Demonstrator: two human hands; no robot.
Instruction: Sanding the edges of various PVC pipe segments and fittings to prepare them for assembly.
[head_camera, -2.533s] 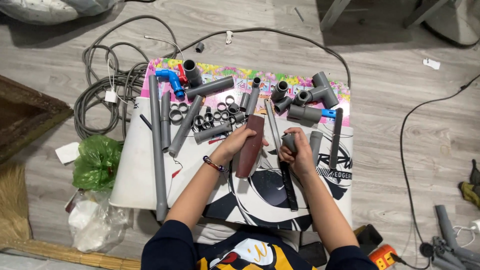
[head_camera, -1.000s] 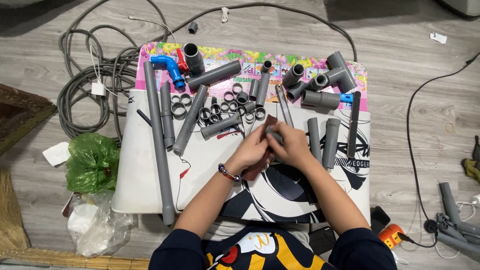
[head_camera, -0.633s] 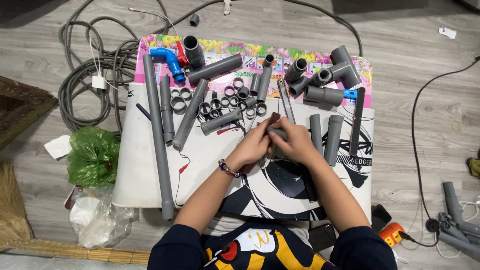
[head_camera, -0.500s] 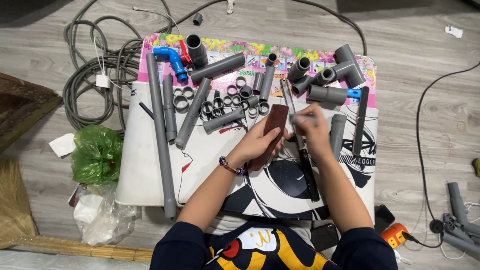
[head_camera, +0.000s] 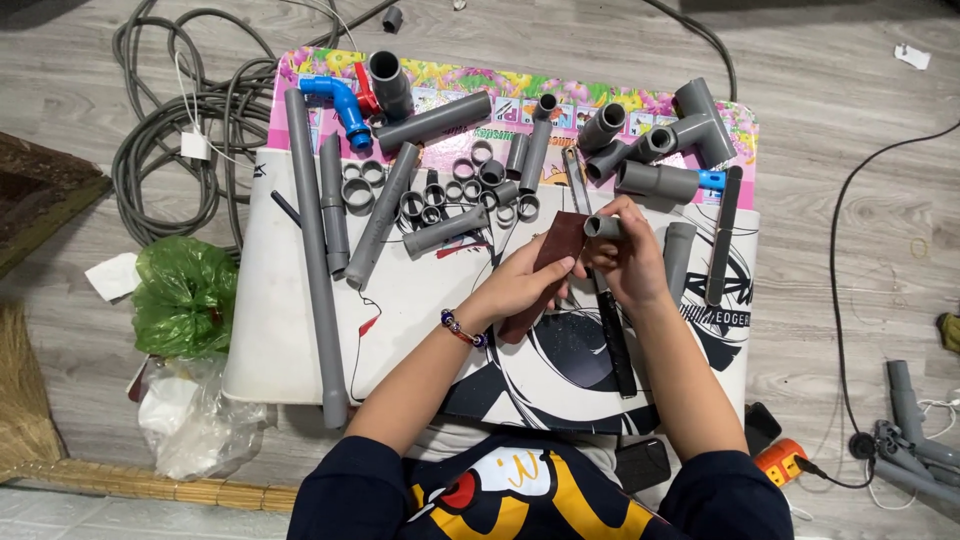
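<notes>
Left hand (head_camera: 520, 285) pinching brown sandpaper sheet (head_camera: 548, 270), fingers closed on it. Right hand (head_camera: 628, 262) gripping short grey pipe piece (head_camera: 602, 227), fingers wrapped round. Both over middle of white mat (head_camera: 290, 320), just below far-edge pipe fittings (head_camera: 660, 140).

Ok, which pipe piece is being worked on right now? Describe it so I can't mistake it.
Start at the white printed mat on the floor and go to its middle, where both hands meet. The short grey pipe stub sits in the right hand, beside the brown sheet held by the left hand. Unlike every other pipe, it is lifted off the mat.
</notes>
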